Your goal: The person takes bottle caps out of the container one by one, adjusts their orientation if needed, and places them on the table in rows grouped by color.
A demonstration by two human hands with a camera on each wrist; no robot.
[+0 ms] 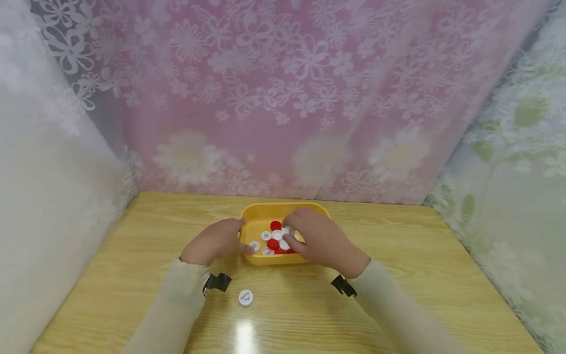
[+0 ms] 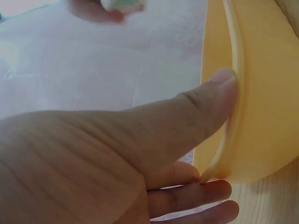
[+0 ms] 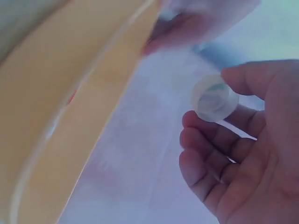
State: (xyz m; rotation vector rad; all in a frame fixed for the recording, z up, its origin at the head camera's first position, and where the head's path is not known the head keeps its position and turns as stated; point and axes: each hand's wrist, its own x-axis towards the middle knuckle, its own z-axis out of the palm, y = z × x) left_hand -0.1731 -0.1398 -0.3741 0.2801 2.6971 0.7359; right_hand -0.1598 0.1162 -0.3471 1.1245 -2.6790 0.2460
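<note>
A yellow plastic tray (image 1: 261, 210) stands on the table, holding several red bottle caps (image 1: 273, 244) and several white bottle caps (image 1: 266, 236). At its left end my left hand (image 1: 212, 242) grips the rim, thumb on the edge and fingers on the other side of the wall, as the tray (image 2: 268, 93) in the left wrist view shows. Over the tray's right part is my right hand (image 1: 325, 241). In the right wrist view it pinches a pale, hollow bottle cap (image 3: 216, 100) between thumb and index finger, the other fingers loosely bent. My right palm hides part of the tray's contents.
One white bottle cap (image 1: 245, 298) with a printed mark lies on the wooden table (image 1: 380, 314), in front of the tray. A pink flowered cloth (image 1: 283, 118) hangs behind the table, with pale cloths at both sides. Each wrist wears a black strap (image 1: 217, 281).
</note>
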